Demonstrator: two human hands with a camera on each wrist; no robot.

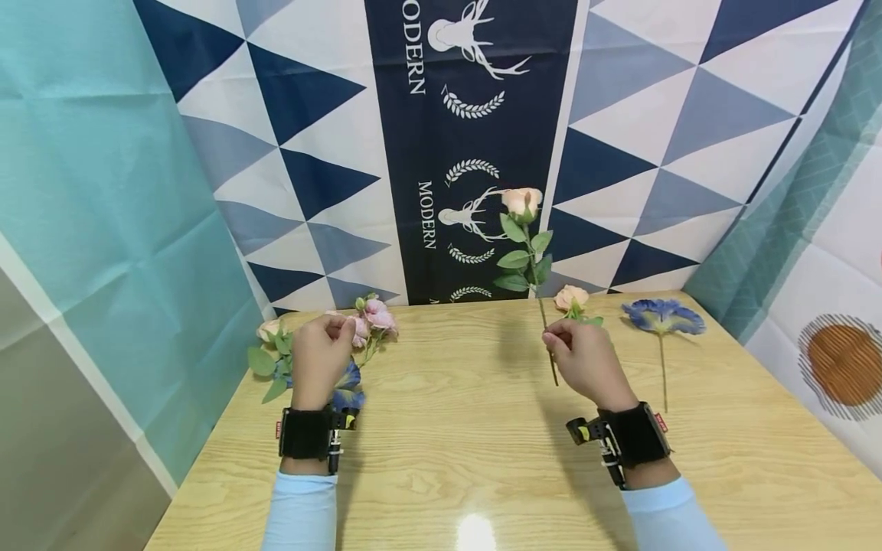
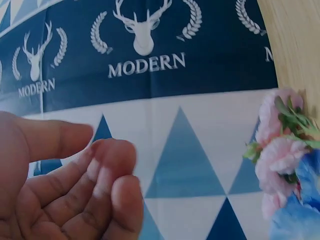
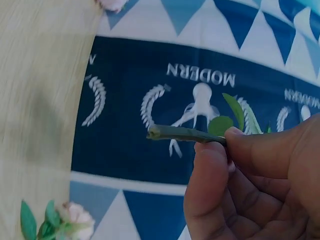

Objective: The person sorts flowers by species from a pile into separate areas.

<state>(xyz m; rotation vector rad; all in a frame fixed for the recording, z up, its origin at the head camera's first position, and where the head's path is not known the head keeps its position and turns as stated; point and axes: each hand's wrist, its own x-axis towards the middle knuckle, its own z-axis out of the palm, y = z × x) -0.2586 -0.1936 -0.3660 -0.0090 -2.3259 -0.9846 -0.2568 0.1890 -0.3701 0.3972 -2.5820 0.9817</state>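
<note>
My right hand [image 1: 586, 360] pinches the lower stem of a peach rose [image 1: 522, 203] between thumb and fingers. The rose stands nearly upright, a little tilted, with green leaves below its bloom. In the right wrist view the cut end of the stem [image 3: 175, 133] sticks out past the fingertips. My left hand [image 1: 320, 360] is raised over the left side of the table, its fingers loosely bent and holding nothing. Pink flowers [image 1: 377, 314] lie close by it, with blue petals [image 1: 349, 386] and a pale rose [image 1: 269, 330] partly hidden behind the hand and wrist.
On the right of the wooden table [image 1: 455, 428] lie another peach rose [image 1: 571, 297], partly behind my right hand, and a blue flower [image 1: 660, 314] with a long stem. A patterned cloth [image 1: 482, 138] hangs along the back edge, and a teal cloth [image 1: 103, 191] on the left.
</note>
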